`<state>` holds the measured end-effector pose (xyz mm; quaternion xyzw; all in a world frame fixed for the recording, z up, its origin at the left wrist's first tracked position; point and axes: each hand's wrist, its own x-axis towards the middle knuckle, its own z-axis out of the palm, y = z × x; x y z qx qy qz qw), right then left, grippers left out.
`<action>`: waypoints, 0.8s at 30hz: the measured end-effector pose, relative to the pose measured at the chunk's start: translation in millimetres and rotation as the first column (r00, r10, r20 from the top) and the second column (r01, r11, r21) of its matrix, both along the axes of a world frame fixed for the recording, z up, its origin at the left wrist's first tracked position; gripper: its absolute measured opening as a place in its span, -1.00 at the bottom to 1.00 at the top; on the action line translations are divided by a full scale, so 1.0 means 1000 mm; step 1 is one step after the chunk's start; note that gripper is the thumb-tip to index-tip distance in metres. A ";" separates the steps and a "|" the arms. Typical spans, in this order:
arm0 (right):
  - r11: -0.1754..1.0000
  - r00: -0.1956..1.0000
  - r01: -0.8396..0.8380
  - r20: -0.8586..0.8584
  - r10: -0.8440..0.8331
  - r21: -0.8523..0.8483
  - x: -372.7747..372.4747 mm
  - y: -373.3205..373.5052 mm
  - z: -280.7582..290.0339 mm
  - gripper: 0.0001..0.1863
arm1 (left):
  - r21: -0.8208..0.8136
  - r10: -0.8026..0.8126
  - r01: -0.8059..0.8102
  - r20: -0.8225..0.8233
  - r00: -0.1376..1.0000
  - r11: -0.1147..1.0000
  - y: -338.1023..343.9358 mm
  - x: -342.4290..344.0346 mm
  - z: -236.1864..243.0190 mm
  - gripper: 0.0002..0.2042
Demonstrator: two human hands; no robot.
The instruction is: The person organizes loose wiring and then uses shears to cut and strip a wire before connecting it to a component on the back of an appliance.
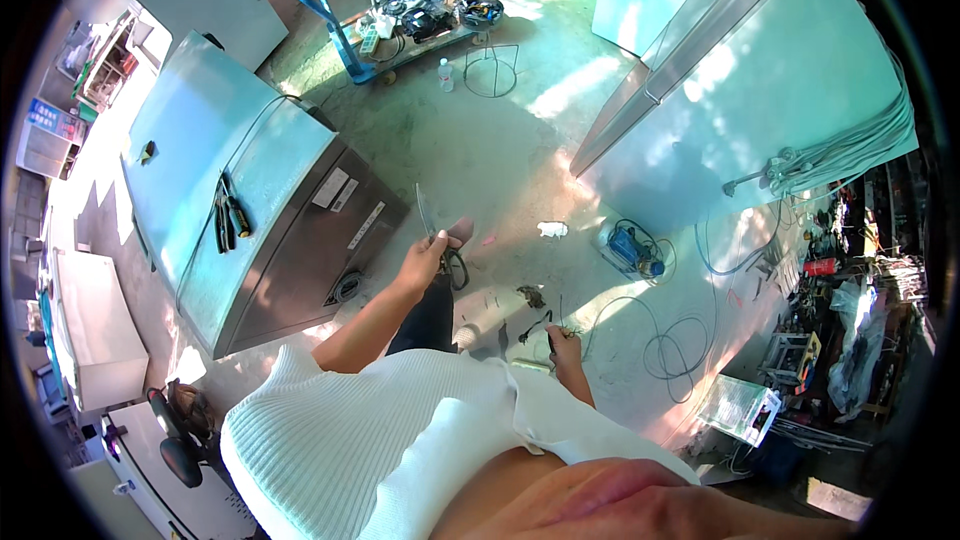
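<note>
My left hand (425, 263) is closed on a thin, pale, slightly curved strip (421, 208) that points away from me; its exact kind does not show. Just right of this hand a black loop (459, 271) is visible, and I cannot tell what it belongs to. Lower and further right, my right hand (566, 348) is closed around a dark, slim piece (550, 342), mostly covered by the fingers. Close to it on the floor lie a short black piece (535, 327) and a dark clump of debris (531, 296).
To my left stands a large metal cabinet (270, 240) with pliers and a screwdriver (238, 217) on top. A blue pump-like machine (632, 248) and coiled hose (680, 345) lie right. Ahead are a bottle (445, 75), a wire stand (490, 75) and a loaded trolley (350, 55).
</note>
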<state>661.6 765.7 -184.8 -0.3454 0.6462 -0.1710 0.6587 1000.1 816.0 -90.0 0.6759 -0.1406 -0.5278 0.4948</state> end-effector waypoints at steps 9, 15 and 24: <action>0.886 0.911 -0.411 -0.138 0.389 -0.213 0.096 -0.155 -0.022 -0.86 | 0.097 0.140 -0.131 -0.091 0.986 0.987 -0.093 0.089 -0.052 -0.61; 0.754 0.751 -0.652 -0.199 0.629 -0.080 0.247 -0.298 0.030 -0.74 | 0.071 0.380 -0.373 -0.180 0.907 0.925 -0.209 0.210 -0.026 -0.65; 0.576 0.621 -0.762 -0.079 0.780 -0.297 0.552 -0.492 0.126 -0.75 | -0.003 0.605 -0.606 -0.027 0.796 0.796 -0.252 0.347 0.038 -0.63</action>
